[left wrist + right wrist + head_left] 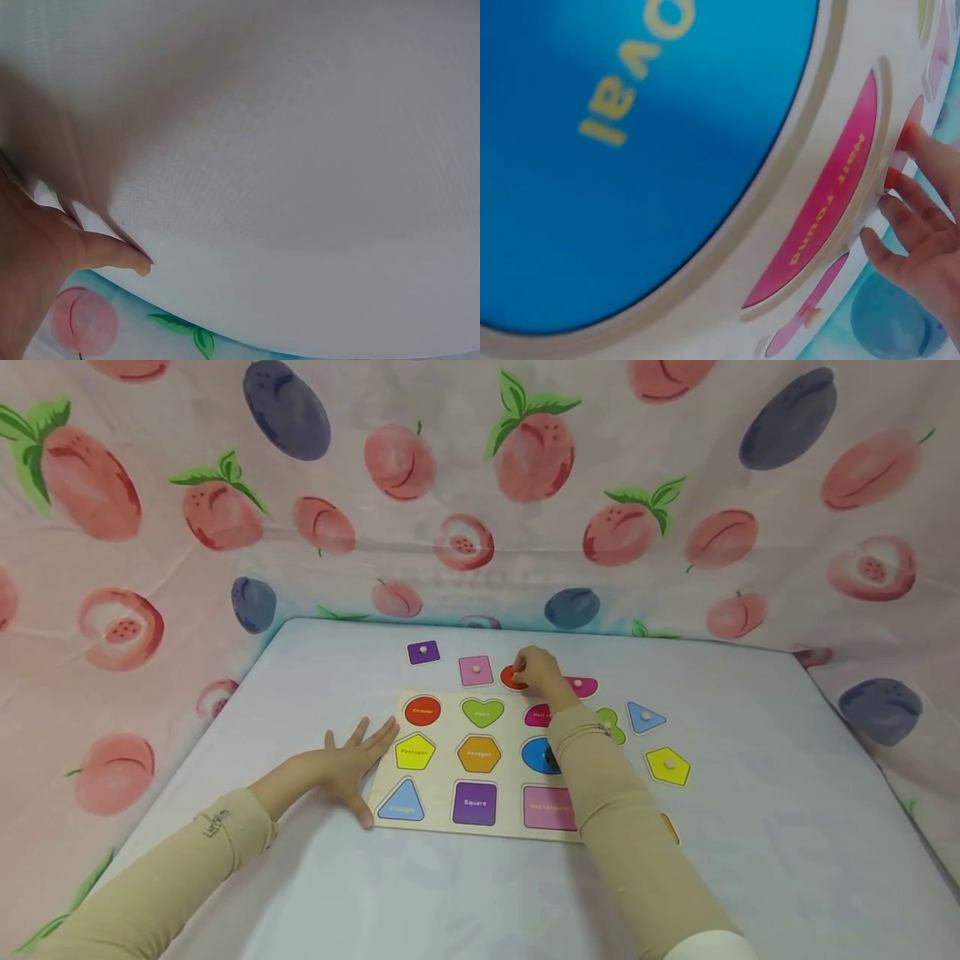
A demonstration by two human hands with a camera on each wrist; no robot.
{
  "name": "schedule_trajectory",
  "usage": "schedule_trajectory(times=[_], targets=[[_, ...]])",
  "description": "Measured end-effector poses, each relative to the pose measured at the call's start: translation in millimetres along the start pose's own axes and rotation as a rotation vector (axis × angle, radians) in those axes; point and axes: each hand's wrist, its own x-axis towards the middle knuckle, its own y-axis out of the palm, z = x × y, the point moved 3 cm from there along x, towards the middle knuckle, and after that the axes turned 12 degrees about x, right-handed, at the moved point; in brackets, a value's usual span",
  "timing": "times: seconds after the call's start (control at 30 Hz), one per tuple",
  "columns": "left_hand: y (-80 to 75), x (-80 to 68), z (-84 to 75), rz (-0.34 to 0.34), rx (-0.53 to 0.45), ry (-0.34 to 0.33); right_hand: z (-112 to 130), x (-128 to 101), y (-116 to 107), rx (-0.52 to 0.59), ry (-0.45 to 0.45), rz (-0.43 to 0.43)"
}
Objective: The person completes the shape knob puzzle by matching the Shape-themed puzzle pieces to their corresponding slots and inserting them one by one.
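A wooden shape puzzle board (444, 781) lies flat on the table, with printed coloured shapes and words in its recesses. My left hand (348, 772) rests spread beside it, fingertips at the left edge and thumb near the lower left corner. Beyond the board's far edge, my right hand (538, 668) pinches a red round puzzle piece (507, 678) between thumb and finger. In the right wrist view the fingers (911, 217) reach over that red piece (910, 135); the pink half-round recess (821, 199) is nearer the camera.
Behind the board lie a purple square piece (423, 652), a pink piece (476, 671) and a magenta half-round piece (583, 686). To the right are green (611, 724), blue triangle (645, 717) and yellow pentagon (668, 766) pieces. My right forearm hides part of the board.
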Motion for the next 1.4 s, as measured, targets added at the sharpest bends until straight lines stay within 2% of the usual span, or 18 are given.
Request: schedule_trajectory(times=[0.1,0.13,0.2,0.3,0.57,1.03,1.2,1.4], targets=[[2.1,-0.5,0.5,0.0,-0.002,0.0,36.7,-27.4,-14.7,0.009,0.117,0.061],[2.7,-0.8,0.8,0.001,0.0,0.0,50.4,-39.5,-20.2,0.008,0.103,0.054],[3.2,-1.4,1.3,0.004,0.007,-0.001,78.6,-61.2,-32.0,0.009,0.141,0.089],[2.4,-2.0,1.8,0.005,0.018,-0.006,98.9,-80.1,-42.0,0.014,0.097,0.086],[1.2,0.8,-0.3,0.008,0.01,0.0,102.3,-91.9,-50.5,0.023,0.1,0.085],[3.8,1.9,4.1,-0.008,0.023,-0.021,109.2,-93.3,-47.2,-0.021,0.091,0.111],[4.4,1.3,3.0,-0.001,0.035,-0.02,111.7,-93.6,-45.2,-0.029,0.045,0.123],[2.1,-0.7,0.5,0.013,0.026,-0.021,118.8,-96.2,-43.6,0.006,-0.022,0.096]])
